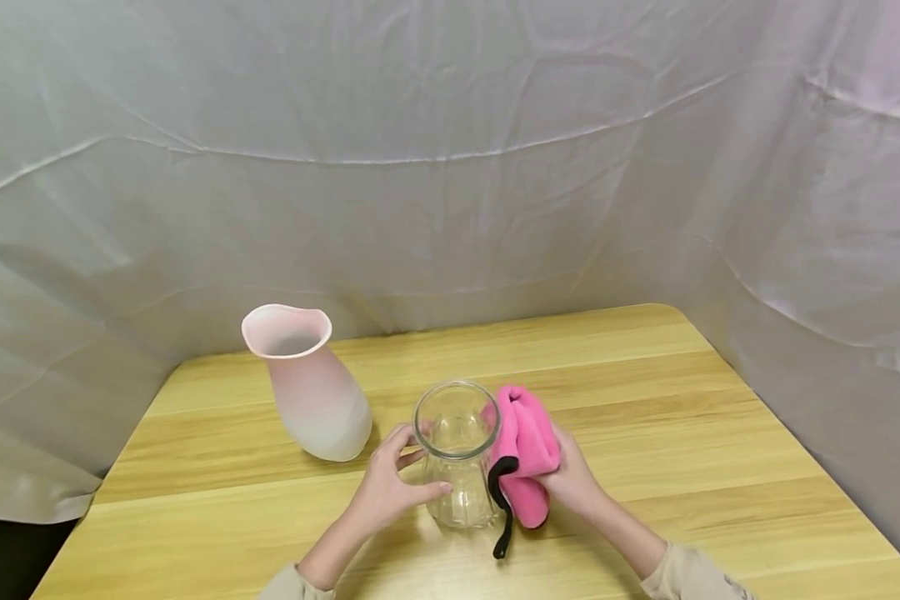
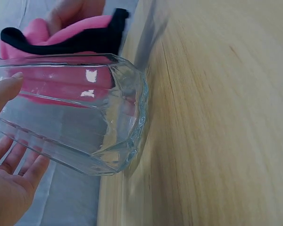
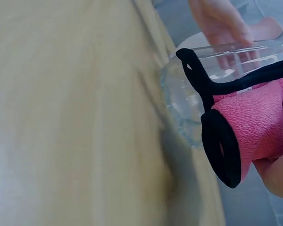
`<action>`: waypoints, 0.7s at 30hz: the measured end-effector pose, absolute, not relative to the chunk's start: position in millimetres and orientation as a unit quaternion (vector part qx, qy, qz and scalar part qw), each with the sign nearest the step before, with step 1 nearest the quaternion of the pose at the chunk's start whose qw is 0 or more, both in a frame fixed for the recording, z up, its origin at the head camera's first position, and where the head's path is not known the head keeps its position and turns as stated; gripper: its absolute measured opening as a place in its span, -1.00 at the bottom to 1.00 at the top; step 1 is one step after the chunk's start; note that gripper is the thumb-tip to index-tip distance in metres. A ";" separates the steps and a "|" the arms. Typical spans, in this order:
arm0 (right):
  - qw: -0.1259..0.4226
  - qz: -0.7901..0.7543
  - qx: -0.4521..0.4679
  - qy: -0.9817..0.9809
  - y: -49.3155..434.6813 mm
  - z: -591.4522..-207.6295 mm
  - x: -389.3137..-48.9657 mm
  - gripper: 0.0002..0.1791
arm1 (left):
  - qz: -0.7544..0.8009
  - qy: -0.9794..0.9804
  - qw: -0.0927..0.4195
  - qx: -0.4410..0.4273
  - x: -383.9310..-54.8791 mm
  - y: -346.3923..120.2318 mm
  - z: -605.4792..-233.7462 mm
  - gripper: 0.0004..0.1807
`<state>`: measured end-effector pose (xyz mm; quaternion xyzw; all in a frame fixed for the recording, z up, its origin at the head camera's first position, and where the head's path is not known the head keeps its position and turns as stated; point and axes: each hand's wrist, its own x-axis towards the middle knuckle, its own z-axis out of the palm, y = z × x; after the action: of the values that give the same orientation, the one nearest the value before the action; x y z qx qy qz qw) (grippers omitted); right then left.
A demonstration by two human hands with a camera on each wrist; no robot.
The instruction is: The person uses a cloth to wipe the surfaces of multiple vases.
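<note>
A clear glass vase (image 1: 461, 492) with a ribbed body and a round open rim stands at the table's middle; its base (image 2: 137, 127) meets the wood in the left wrist view. From the left, my left hand (image 1: 392, 483) holds it, thumb at the front and fingers around the far side. My right hand (image 1: 572, 475) grips a bunched pink cloth (image 1: 528, 458) with black edging. That cloth lies along the vase's right side, its black edge hanging down in front. Folds of cloth (image 3: 254, 122) hide part of the right fingers.
A tall pink-and-white vase (image 1: 318, 400) with a wavy rim stands to the left, behind my left hand. The wooden table (image 1: 667, 425) ends at grey fabric curtains (image 1: 435, 225) at the back and sides.
</note>
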<state>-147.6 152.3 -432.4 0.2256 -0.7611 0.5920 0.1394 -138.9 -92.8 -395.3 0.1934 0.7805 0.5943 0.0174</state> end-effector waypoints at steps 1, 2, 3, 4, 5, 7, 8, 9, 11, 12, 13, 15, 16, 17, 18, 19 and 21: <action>0.135 0.592 0.219 -0.764 152.8 -434.7 -146.8 -0.47 | 0.594 0.780 0.018 0.194 -138.9 -92.7 -395.1 -0.33; 0.128 0.594 0.212 -0.766 153.1 -436.7 -145.9 -0.47 | 0.595 0.780 0.018 0.194 -139.0 -92.6 -395.0 -0.33; 0.119 0.597 0.204 -0.767 153.6 -438.5 -145.2 -0.48 | 0.596 0.779 0.019 0.194 -139.1 -92.6 -394.9 -0.33; 0.113 0.597 0.198 -0.769 154.0 -440.2 -144.7 -0.47 | 0.596 0.779 0.020 0.194 -139.2 -92.7 -394.9 -0.33; 0.107 0.600 0.193 -0.769 154.4 -441.5 -144.5 -0.45 | 0.597 0.778 0.020 0.195 -139.1 -92.8 -394.9 -0.33; 0.098 0.600 0.186 -0.772 155.1 -443.9 -143.9 -0.44 | 0.598 0.777 0.021 0.196 -139.0 -93.2 -395.2 -0.34; 0.096 0.600 0.185 -0.773 155.5 -445.1 -143.7 -0.43 | 0.598 0.776 0.021 0.197 -139.0 -93.3 -395.5 -0.34; 0.093 0.600 0.184 -0.773 155.9 -446.3 -143.5 -0.42 | 0.598 0.776 0.021 0.198 -139.0 -93.4 -395.7 -0.34; 0.083 0.601 0.180 -0.774 156.3 -448.4 -142.9 -0.42 | 0.598 0.776 0.021 0.199 -139.0 -93.9 -396.5 -0.34; 0.078 0.602 0.178 -0.774 156.5 -449.2 -142.6 -0.42 | 0.598 0.776 0.021 0.201 -139.1 -94.0 -396.8 -0.34; 0.071 0.607 0.172 -0.773 156.7 -449.8 -142.2 -0.41 | 0.598 0.775 0.022 0.202 -139.2 -94.1 -397.1 -0.34; 0.056 0.614 0.161 -0.771 156.9 -450.4 -141.5 -0.39 | 0.598 0.775 0.022 0.203 -139.4 -94.2 -397.6 -0.34; 0.050 0.617 0.155 -0.770 156.9 -450.5 -141.2 -0.39 | 0.599 0.774 0.023 0.203 -139.4 -94.3 -397.7 -0.34; 0.045 0.620 0.148 -0.769 156.8 -450.3 -140.8 -0.38 | 0.599 0.774 0.024 0.204 -139.4 -94.2 -397.7 -0.34; 0.043 0.620 0.144 -0.770 156.8 -450.1 -140.4 -0.37 | 0.600 0.773 0.024 0.205 -139.4 -94.1 -397.6 -0.34; 0.041 0.622 0.141 -0.769 156.7 -449.7 -140.1 -0.37 | 0.600 0.773 0.025 0.205 -139.3 -94.1 -397.4 -0.34; 0.043 0.619 0.139 -0.772 156.6 -449.6 -139.7 -0.37 | 0.601 0.772 0.024 0.206 -138.8 -94.2 -396.9 -0.34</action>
<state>-139.7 156.6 -449.6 0.1389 -0.7719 0.6189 0.0426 -138.8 -94.2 -396.9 0.2055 0.7723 0.6006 0.0236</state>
